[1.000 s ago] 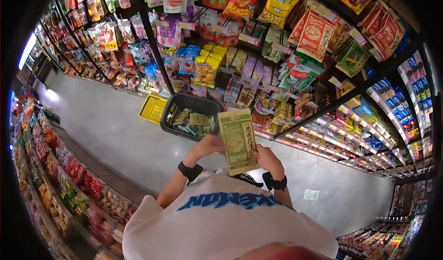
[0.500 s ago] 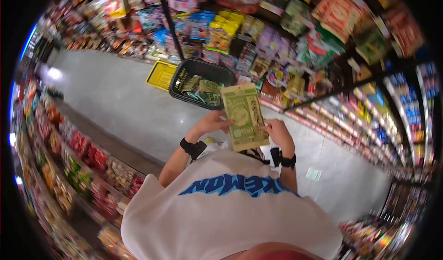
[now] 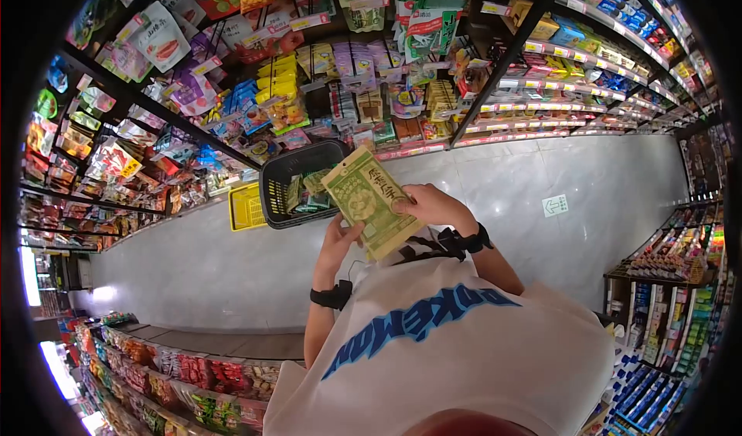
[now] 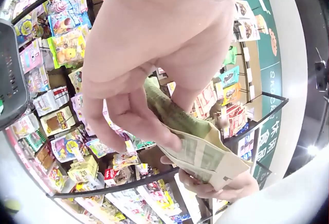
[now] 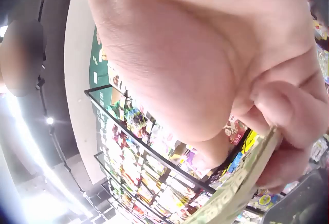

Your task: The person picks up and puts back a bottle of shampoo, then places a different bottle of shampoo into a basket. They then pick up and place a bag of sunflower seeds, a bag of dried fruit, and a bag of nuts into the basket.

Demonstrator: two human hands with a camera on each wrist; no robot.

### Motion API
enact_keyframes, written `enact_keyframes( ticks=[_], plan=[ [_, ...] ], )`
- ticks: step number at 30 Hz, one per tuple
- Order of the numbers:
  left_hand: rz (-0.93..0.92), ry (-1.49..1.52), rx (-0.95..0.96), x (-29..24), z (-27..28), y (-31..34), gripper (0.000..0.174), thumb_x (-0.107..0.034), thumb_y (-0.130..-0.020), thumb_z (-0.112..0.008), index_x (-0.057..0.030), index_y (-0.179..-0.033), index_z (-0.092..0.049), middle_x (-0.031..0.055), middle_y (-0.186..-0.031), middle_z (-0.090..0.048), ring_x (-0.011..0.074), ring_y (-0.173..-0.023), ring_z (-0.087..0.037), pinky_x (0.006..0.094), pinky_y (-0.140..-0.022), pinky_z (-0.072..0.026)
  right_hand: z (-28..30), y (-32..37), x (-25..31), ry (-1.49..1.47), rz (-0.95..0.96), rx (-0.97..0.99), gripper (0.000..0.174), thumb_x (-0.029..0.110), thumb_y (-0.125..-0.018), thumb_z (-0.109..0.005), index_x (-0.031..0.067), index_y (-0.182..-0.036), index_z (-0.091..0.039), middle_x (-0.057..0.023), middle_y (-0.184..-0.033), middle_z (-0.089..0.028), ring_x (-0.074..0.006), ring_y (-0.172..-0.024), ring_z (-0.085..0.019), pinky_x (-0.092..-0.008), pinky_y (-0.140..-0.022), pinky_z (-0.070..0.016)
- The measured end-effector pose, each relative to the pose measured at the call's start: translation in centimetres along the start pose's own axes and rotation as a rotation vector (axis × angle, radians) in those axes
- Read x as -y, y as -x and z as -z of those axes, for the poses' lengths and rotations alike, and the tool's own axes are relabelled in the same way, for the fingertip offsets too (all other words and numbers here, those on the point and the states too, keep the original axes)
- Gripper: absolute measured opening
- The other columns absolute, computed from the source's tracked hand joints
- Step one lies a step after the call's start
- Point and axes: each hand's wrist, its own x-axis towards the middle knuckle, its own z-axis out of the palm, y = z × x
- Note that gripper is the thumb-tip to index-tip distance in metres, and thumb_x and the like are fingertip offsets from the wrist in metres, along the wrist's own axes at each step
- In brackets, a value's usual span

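Note:
Both hands hold a green and tan snack bag of seeds [image 3: 363, 196] in front of the person's chest, its printed face up and its top leaning left toward the basket. My left hand [image 3: 337, 243] pinches the bag's lower left edge. On the opposite edge my right hand [image 3: 439, 206] grips it, thumb laid on the printed face. From the left wrist view, the left fingers curl round the bag [image 4: 200, 154], which looks bent. Fingers of the right hand [image 5: 288, 116] fold over the bag's edge in the right wrist view.
A black shopping basket [image 3: 267, 196] with several green packets [image 3: 313, 200] stands on the floor just beyond the bag, beside a yellow basket [image 3: 246, 206]. Hanging snack bags fill the shelf rack [image 3: 371, 73] ahead. Bins of wrapped goods [image 3: 193, 370] line the lower left.
The head view has swung round and lifted slightly. The bag now leans further left, closer to the basket in view, and the right hand sits higher along its edge. Both hands keep hold.

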Motion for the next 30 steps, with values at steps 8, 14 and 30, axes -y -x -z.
enact_keyframes(
  ticks=[8, 14, 30],
  plan=[
    [0.131, 0.112, 0.144, -0.8, -1.0, -1.3, 0.056, -0.018, -0.092, -0.067, -0.0017, -0.139, -0.041, 0.0083, -0.122, -0.063, 0.0162, -0.104, -0.064, 0.03, -0.084, -0.0543, -1.0, -1.0, -1.1, -0.132, 0.085, -0.041, 0.046, 0.033, -0.087, -0.07, -0.0049, -0.11, -0.06, -0.0232, -0.088, -0.069, -0.0323, -0.079, -0.069, -0.0406, -0.069, -0.0527],
    [0.305, 0.212, 0.195, -1.5, 1.0, -1.5, 0.046, -0.023, -0.088, -0.072, 0.0001, -0.125, -0.055, 0.0042, -0.102, -0.068, 0.0089, -0.079, -0.066, 0.0227, -0.065, -0.052, -0.8, -0.6, -0.5, -0.129, -0.21, 0.22, 0.033, 0.031, -0.093, -0.063, -0.0001, -0.104, -0.068, -0.0053, -0.063, -0.062, -0.0114, -0.046, -0.052, -0.0271, -0.043, -0.0403],
    [0.51, 0.524, -0.344, 15.3, 15.6, -4.7, 0.028, -0.024, -0.088, -0.07, -0.0041, -0.107, -0.064, 0.0058, -0.083, -0.069, 0.0125, -0.064, -0.064, 0.028, -0.067, -0.0537, -3.6, -8.9, -6.0, -0.045, -0.281, 0.237, 0.031, 0.026, -0.096, -0.058, 0.0079, -0.12, -0.066, -0.006, -0.078, -0.065, -0.0107, -0.061, -0.06, -0.0265, -0.05, -0.049]
  ],
)
